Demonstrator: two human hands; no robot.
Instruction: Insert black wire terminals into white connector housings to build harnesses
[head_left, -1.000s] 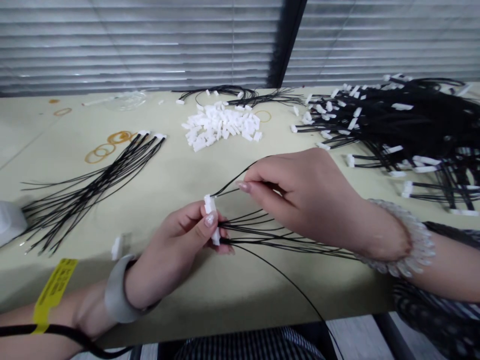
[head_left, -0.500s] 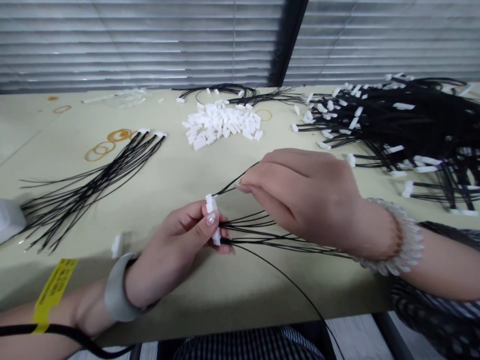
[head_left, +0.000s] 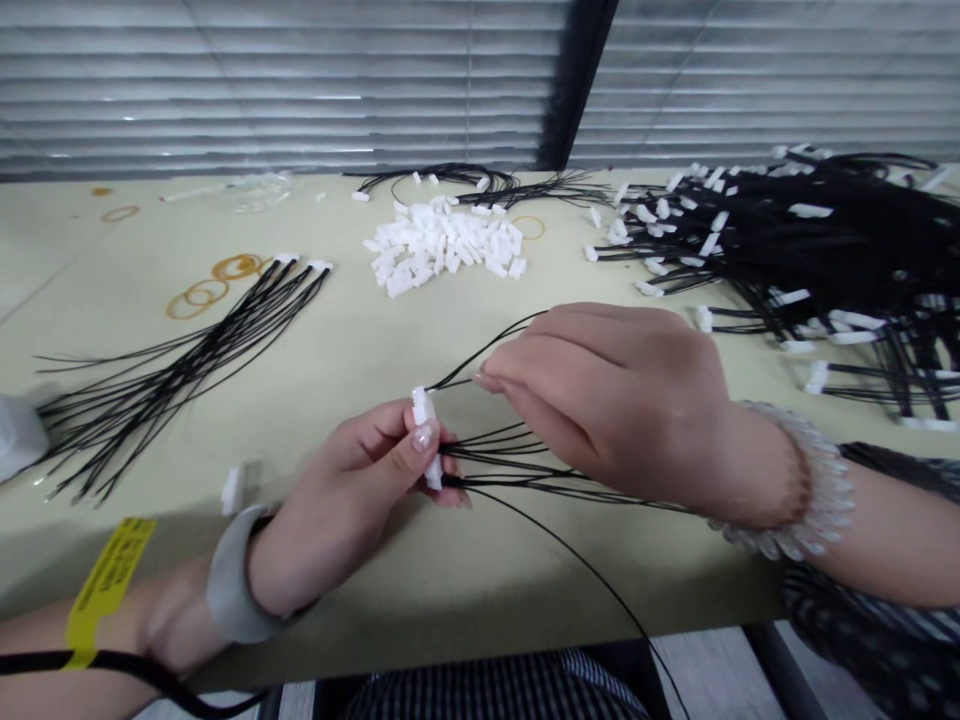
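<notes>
Between the thumb and fingers of my left hand (head_left: 375,465) is a long white connector (head_left: 426,410), held tilted near the middle of the table. Several black wires (head_left: 510,484) run from it toward the right, passing under my right hand (head_left: 607,400). My right hand pinches a thin black wire (head_left: 457,384) close to the connector's upper end; the wire's tip lies near that end, and whether it is inside cannot be made out. One longer wire (head_left: 585,563) curves down over the table's front edge.
White connectors (head_left: 442,245) lie piled at the back centre. A large heap of black wires (head_left: 840,240) covers the back right. At the left are a wire bundle (head_left: 180,375), rubber bands (head_left: 199,298) and a single white connector (head_left: 233,489).
My right hand has shifted slightly right and down, still pinching the wire. My left hand and the white connector have hardly moved.
</notes>
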